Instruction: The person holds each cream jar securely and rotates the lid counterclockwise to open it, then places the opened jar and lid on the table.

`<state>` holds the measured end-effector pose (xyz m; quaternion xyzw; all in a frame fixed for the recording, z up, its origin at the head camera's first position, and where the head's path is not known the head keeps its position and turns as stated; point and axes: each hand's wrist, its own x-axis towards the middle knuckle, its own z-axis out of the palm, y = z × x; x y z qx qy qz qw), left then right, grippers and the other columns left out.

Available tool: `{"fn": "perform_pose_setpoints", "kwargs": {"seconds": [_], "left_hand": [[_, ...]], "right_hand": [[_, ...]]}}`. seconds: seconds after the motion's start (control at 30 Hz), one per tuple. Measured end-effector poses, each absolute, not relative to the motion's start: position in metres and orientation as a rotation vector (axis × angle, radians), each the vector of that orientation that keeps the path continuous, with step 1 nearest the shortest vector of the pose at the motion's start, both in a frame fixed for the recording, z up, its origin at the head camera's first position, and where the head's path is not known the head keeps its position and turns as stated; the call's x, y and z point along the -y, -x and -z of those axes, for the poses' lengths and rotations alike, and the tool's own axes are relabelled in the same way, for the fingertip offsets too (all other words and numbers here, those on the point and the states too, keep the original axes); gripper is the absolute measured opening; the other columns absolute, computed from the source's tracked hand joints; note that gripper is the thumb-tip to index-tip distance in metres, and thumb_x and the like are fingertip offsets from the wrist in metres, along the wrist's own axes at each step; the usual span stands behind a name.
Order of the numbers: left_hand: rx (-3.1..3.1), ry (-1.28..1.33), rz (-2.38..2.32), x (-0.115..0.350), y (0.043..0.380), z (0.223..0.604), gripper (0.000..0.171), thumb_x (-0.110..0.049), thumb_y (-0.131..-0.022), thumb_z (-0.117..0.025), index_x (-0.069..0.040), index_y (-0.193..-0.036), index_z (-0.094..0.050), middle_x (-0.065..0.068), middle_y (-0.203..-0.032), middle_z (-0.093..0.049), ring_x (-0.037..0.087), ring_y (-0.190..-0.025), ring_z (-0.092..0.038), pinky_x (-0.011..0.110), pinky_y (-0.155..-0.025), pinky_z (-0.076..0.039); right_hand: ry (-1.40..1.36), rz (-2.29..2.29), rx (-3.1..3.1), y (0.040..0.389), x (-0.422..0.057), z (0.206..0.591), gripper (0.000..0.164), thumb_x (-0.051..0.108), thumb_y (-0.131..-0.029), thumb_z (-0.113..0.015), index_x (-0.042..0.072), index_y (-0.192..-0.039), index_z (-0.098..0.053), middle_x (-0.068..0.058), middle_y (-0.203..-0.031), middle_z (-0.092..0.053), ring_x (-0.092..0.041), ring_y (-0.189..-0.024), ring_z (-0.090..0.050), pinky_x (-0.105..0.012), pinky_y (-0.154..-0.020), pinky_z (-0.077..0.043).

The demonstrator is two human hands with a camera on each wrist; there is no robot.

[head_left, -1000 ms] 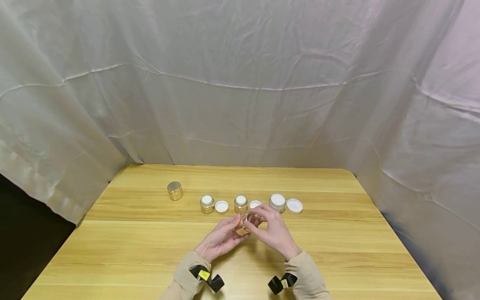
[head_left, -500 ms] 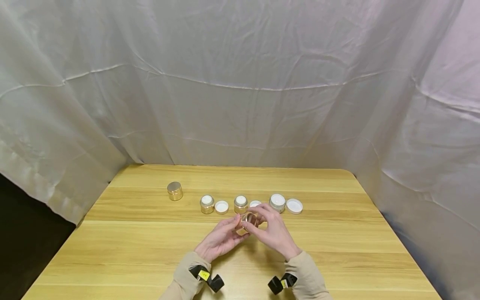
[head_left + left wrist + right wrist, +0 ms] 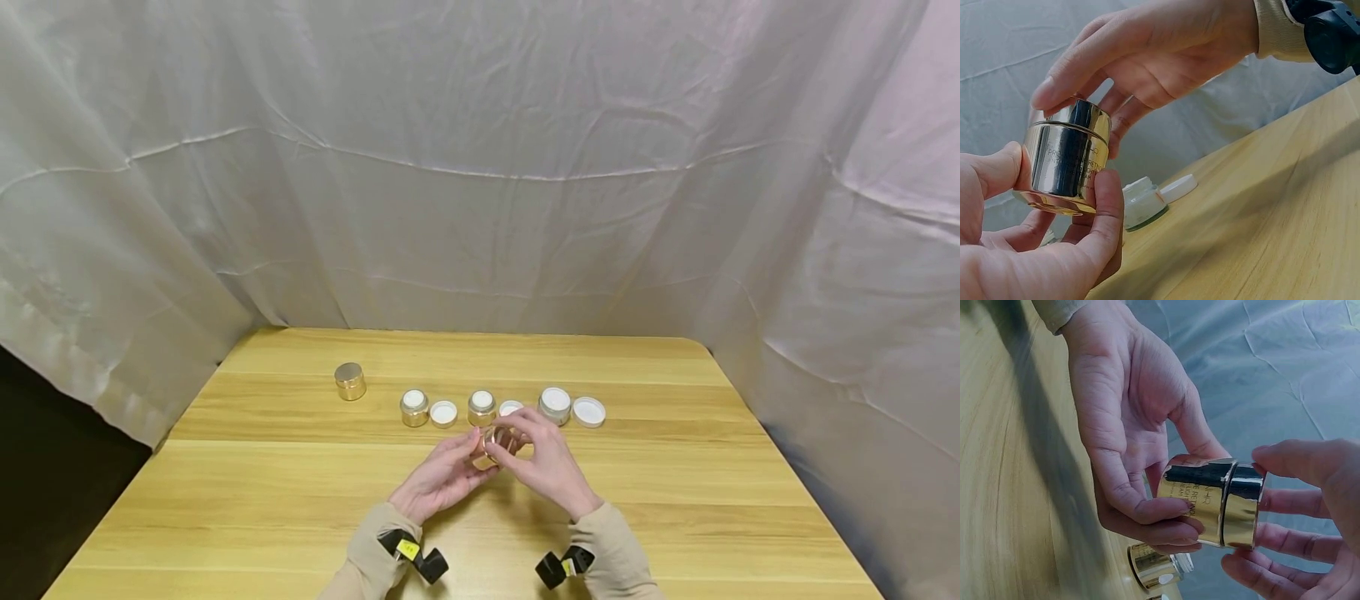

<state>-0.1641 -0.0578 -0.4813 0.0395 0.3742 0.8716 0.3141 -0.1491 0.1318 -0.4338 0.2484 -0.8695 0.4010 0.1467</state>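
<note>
My left hand (image 3: 441,479) grips the body of a shiny gold cream jar (image 3: 1060,159), thumb on one side and fingers curled round the other. My right hand (image 3: 551,468) holds the jar's gold lid (image 3: 1244,506) by its rim, thumb and fingertips spread around it. In both wrist views the lid sits on the jar, with a thin dark seam between the two. Small printed lettering shows on the jar's side. Held tilted over the table, the jar is partly covered by my fingers in the head view.
Behind my hands stand a left open jar (image 3: 414,412), a middle open jar (image 3: 482,410) and a right open jar (image 3: 555,407), with upturned white-lined lids (image 3: 589,412) beside them. A lidded gold jar (image 3: 349,383) stands farther left. Grey curtains (image 3: 480,233) surround the wooden table (image 3: 262,492).
</note>
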Motion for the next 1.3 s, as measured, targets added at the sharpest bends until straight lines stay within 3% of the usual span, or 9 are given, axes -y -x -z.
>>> {"fn": "perform_pose_setpoints", "kwargs": {"seconds": [0.3, 0.73, 1.07, 1.3], "left_hand": [[-0.995, -0.096, -2.301, 0.0574, 0.1641, 0.4817, 0.022, -0.025, -0.105, -0.052, -0.016, -0.111, -0.071, 0.0, -0.121, -0.064, 0.012, -0.114, -0.062, 0.027, -0.105, -0.053], [-0.982, -0.082, -2.307, 0.0584, 0.1645, 0.4809, 0.019, -0.022, -0.103, -0.054, -0.014, -0.114, -0.068, 0.005, -0.128, -0.06, 0.014, -0.114, -0.064, 0.03, -0.107, -0.053], [-0.984, -0.1, -2.301, 0.0586, 0.1645, 0.4818, 0.021, -0.024, -0.103, -0.055, -0.014, -0.116, -0.068, 0.002, -0.123, -0.065, 0.014, -0.115, -0.064, 0.029, -0.107, -0.053], [-0.967, -0.094, -2.309, 0.0583, 0.1647, 0.4819, 0.021, -0.023, -0.103, -0.055, -0.013, -0.117, -0.067, 0.002, -0.123, -0.064, 0.013, -0.115, -0.064, 0.028, -0.107, -0.053]], "right_hand": [[-0.792, -1.098, 2.479, 0.1498, -0.1327, 0.4358, 0.033, 0.017, -0.083, -0.08, 0.009, -0.114, -0.072, -0.003, -0.109, -0.068, -0.023, -0.098, -0.065, -0.029, -0.082, -0.06], [-0.68, -1.219, 2.496, 0.1498, -0.1309, 0.4345, 0.037, 0.022, -0.085, -0.08, 0.001, -0.113, -0.072, -0.009, -0.104, -0.07, -0.024, -0.086, -0.068, -0.025, -0.078, -0.062], [-0.78, -1.121, 2.492, 0.1494, -0.1323, 0.4344, 0.035, 0.013, -0.081, -0.081, 0.009, -0.115, -0.072, -0.004, -0.109, -0.069, -0.022, -0.097, -0.066, -0.029, -0.084, -0.059], [-0.728, -1.181, 2.494, 0.1488, -0.1316, 0.4336, 0.036, 0.021, -0.084, -0.08, 0.007, -0.117, -0.071, -0.005, -0.112, -0.068, -0.021, -0.094, -0.067, -0.027, -0.081, -0.06]]}}
